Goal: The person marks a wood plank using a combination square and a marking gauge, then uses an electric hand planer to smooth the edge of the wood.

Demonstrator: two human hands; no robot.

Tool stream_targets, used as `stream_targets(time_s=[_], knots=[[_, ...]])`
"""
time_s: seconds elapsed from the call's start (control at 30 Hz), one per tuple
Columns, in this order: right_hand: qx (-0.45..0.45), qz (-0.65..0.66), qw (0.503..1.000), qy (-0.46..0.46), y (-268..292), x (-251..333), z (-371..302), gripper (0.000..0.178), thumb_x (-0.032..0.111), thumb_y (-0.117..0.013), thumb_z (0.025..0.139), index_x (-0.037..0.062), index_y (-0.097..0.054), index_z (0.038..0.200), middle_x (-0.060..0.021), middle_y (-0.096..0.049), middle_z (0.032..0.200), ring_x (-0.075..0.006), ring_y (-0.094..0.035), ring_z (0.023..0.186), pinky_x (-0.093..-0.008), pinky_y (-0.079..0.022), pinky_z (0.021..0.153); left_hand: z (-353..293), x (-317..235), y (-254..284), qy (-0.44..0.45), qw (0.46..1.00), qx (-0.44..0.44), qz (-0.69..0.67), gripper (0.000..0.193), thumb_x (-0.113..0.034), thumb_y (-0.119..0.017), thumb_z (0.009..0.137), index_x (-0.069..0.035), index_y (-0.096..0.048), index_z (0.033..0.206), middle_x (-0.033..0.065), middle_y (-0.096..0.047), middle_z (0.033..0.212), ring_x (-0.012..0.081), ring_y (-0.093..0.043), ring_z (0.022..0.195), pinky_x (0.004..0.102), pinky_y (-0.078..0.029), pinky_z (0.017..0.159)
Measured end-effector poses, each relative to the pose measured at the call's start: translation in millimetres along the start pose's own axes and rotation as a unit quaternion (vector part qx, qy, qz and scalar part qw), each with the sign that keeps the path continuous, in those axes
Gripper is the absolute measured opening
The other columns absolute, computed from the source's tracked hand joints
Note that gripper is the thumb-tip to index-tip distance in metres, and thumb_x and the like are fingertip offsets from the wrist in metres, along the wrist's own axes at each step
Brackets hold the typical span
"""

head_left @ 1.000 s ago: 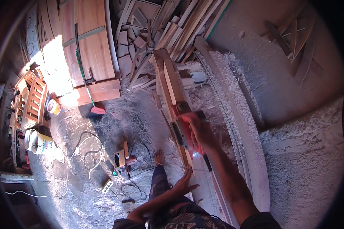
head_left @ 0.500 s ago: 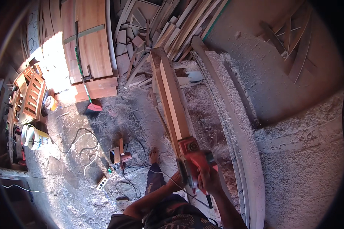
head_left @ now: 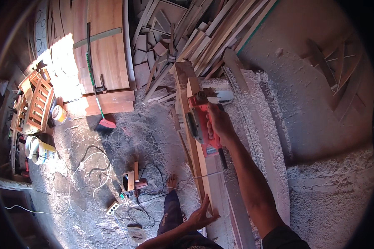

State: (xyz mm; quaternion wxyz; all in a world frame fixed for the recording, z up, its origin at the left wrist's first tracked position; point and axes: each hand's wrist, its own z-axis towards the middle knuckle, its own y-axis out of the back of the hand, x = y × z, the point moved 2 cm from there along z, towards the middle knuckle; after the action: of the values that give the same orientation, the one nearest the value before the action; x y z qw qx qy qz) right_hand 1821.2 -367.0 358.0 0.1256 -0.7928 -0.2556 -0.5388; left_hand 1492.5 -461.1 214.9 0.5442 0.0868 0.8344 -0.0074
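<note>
My right hand (head_left: 221,124) is closed round the handle of a red electric planer (head_left: 203,143), the arm stretched well forward. The planer rests on a long pale wooden beam (head_left: 212,166), toward its far end. This beam lies lengthwise on a darker timber support (head_left: 183,70). Beside the near part of the beam is my left hand (head_left: 200,216), its fingers spread and nothing in them; whether it touches the wood I cannot tell. The planer's underside is hidden against the beam.
Cords trail over the shaving-covered floor around a socket strip (head_left: 112,207) and another power tool (head_left: 133,182). A red broom (head_left: 107,123), buckets (head_left: 43,151) and large wooden panels (head_left: 106,62) stand left. Offcuts (head_left: 153,45) pile up ahead; a long dusty board (head_left: 270,162) lies right.
The planer has gone forward along the beam with my right hand. My left hand, earlier near the planer's back, is now apart from it and open. The view has shifted slightly.
</note>
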Motion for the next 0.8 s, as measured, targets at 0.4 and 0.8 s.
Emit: stream_targets(time_s=[0.4,0.8], knots=[[0.0,-0.003,1.0,0.025,-27.4,87.8,195.5,0.053,0.061,-0.053,0.095,0.0094,-0.05,0.082,-0.002,-0.051,0.061,-0.0156,-0.05,0.045,-0.0343,-0.041,0.041,-0.6,-0.1,2.6,0.039,0.998,-0.002,-0.051,0.113,-0.032,-0.078,0.083,-0.012,0.002,0.16,0.0269,-0.065,0.123,0.046,-0.066,0.107,0.0496,-0.053,0.088],[-0.01,-0.007,0.999,-0.049,9.7,-3.0,-28.7,0.052,0.06,-0.057,0.094,0.0084,-0.055,0.088,-0.0014,-0.05,0.06,-0.0144,-0.048,0.043,-0.0324,-0.04,0.041,-12.1,30.9,-17.8,-0.074,0.995,0.018,0.06,0.128,-0.045,-0.081,0.079,0.003,0.01,0.155,0.0348,-0.005,0.16,0.0495,-0.037,0.138,0.0439,-0.042,0.11]])
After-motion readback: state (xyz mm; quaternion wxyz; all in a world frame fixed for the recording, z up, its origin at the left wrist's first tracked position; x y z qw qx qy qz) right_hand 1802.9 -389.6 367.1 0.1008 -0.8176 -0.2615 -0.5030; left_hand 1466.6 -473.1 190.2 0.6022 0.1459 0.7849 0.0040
